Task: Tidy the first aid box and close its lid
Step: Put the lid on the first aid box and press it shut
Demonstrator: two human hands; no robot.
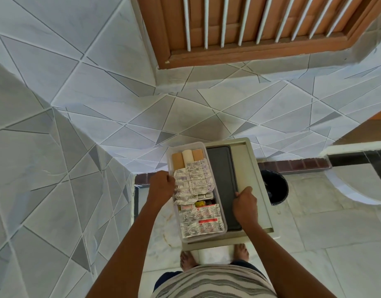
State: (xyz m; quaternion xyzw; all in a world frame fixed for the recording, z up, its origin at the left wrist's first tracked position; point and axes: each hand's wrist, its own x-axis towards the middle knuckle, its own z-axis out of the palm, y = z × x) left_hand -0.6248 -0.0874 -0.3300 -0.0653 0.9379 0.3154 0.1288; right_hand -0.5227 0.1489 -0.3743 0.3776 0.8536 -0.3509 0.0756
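Box: the clear first aid box (196, 191) is set low in the centre of the frame, on a beige table (251, 181), packed and uncovered
Lid: the dark lid (222, 181) is laid just right of the box, ready for fitting
Left hand (161, 186): fingers are closed on the box's left rim, seemingly to steady it
Right hand (245, 204): fingers are clasped on the lid's right edge, probably for lifting
Contents: bandage rolls (186, 158) are lined at the far end, foil pill strips (193, 181) laid flat so the lid can seat

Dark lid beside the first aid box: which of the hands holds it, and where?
The right hand grips the dark lid at its right long edge, near the middle.
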